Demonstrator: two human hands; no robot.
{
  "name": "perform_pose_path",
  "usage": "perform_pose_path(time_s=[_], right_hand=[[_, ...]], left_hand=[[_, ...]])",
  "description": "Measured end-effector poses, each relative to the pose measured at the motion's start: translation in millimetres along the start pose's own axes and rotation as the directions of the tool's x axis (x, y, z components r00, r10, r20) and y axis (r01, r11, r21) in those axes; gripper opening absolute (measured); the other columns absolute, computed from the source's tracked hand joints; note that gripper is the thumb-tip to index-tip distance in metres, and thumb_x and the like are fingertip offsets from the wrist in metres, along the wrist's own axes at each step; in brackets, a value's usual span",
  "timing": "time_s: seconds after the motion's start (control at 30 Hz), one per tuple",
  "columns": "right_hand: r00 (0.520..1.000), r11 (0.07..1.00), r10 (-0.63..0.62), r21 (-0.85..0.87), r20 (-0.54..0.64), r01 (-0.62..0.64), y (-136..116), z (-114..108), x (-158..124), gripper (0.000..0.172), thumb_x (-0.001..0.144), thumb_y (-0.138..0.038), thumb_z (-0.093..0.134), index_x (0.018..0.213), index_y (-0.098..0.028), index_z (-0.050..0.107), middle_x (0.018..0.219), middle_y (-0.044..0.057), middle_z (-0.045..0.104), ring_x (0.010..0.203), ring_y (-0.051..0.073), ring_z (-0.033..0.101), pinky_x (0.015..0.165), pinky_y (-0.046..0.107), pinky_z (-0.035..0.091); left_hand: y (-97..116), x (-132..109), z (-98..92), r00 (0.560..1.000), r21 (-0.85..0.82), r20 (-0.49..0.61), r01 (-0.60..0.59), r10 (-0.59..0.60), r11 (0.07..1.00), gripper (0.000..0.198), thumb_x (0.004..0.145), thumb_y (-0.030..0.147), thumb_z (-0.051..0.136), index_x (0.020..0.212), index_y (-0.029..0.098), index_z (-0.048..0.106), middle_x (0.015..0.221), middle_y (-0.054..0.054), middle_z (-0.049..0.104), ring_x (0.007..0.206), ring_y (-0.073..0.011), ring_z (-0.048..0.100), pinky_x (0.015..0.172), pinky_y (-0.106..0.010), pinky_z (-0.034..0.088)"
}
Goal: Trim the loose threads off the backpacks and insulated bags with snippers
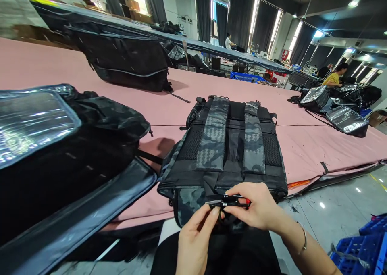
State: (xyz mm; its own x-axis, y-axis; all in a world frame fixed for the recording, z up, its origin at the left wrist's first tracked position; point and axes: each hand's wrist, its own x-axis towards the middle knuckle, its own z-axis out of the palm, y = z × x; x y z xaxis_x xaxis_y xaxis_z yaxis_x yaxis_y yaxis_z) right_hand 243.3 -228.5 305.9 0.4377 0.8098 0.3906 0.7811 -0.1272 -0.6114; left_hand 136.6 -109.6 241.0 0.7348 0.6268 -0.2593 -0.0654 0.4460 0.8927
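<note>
A dark camouflage backpack lies on the pink-covered table with its shoulder straps facing up and its near end at the table's front edge. My right hand is closed around small black thread snips with a red spot near the rear, their blades pointing left. Just below the blades, my left hand pinches a bit of black strap or edge at the bag's near end. What exactly lies between those fingertips is partly hidden.
At left stands a large open bag with a silvery lining. Behind it sits another black bag. More silver-lined bags lie at the table's right, near a person in yellow. Blue crates stand on the floor at lower right.
</note>
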Motion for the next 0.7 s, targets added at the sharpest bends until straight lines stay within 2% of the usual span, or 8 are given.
perform_pose_path(time_s=[0.1,0.27,0.43,0.53,0.63,0.7], right_hand=[[1.000,0.999,0.016,0.048,-0.002,-0.016,3.8,2.4,3.7,0.016,0.086,-0.031,0.060,0.094,-0.018,0.066,0.084,0.003,0.069,0.071,0.014,0.064,0.059,0.020,0.048],[0.995,0.991,0.049,0.126,-0.090,-0.037,1.6,0.0,1.4,0.016,0.086,-0.032,0.060,0.091,-0.018,0.065,0.081,0.003,0.068,0.068,0.013,0.063,0.057,0.019,0.047],[1.000,1.000,0.001,0.003,-0.019,-0.001,0.6,4.3,0.6,0.018,0.088,-0.032,0.056,0.093,-0.017,0.065,0.078,0.003,0.067,0.064,0.014,0.060,0.057,0.022,0.046],[0.996,0.999,-0.017,0.032,-0.087,0.019,3.7,7.7,-1.4,0.017,0.088,-0.031,0.057,0.089,-0.016,0.064,0.077,0.003,0.066,0.066,0.013,0.061,0.058,0.021,0.046],[0.979,0.990,0.061,0.134,-0.193,-0.035,6.8,8.5,-4.6,0.016,0.085,-0.030,0.061,0.093,-0.016,0.063,0.081,0.004,0.066,0.068,0.012,0.061,0.056,0.016,0.046],[0.976,0.988,0.092,0.142,-0.200,-0.064,7.5,7.3,-6.0,0.018,0.083,-0.029,0.063,0.094,-0.016,0.062,0.081,0.003,0.065,0.068,0.011,0.060,0.056,0.016,0.046]], left_hand=[[0.5,-1.3,-2.5,1.000,0.020,0.013,0.017,-0.017,1.000,0.046,0.051,0.049,0.083,0.081,0.015,0.073,0.071,-0.003,0.065,0.071,-0.0165,0.057,0.069,-0.023,0.046],[-0.3,-1.0,-3.8,0.999,0.010,0.014,0.045,-0.045,0.999,0.054,0.050,0.052,0.083,0.089,0.016,0.074,0.078,-0.003,0.067,0.076,-0.0174,0.058,0.073,-0.023,0.046],[-1.0,-2.9,0.5,1.000,-0.049,0.002,0.015,-0.015,0.999,0.044,0.052,0.049,0.083,0.078,0.016,0.070,0.075,-0.002,0.065,0.070,-0.0144,0.056,0.068,-0.022,0.047],[-2.0,-4.9,3.3,0.997,-0.105,-0.051,0.049,-0.055,0.993,0.054,0.051,0.052,0.083,0.087,0.017,0.065,0.074,-0.001,0.065,0.068,-0.0128,0.056,0.063,-0.020,0.047],[-3.3,-5.9,2.8,0.985,-0.081,-0.164,0.047,-0.059,0.996,0.064,0.047,0.051,0.085,0.096,0.019,0.058,0.074,0.000,0.066,0.070,-0.0141,0.060,0.061,-0.020,0.047],[-2.3,-6.0,1.0,0.975,-0.073,-0.215,0.034,-0.049,0.997,0.067,0.043,0.050,0.087,0.096,0.020,0.058,0.080,-0.001,0.068,0.075,-0.0157,0.063,0.063,-0.021,0.049]])
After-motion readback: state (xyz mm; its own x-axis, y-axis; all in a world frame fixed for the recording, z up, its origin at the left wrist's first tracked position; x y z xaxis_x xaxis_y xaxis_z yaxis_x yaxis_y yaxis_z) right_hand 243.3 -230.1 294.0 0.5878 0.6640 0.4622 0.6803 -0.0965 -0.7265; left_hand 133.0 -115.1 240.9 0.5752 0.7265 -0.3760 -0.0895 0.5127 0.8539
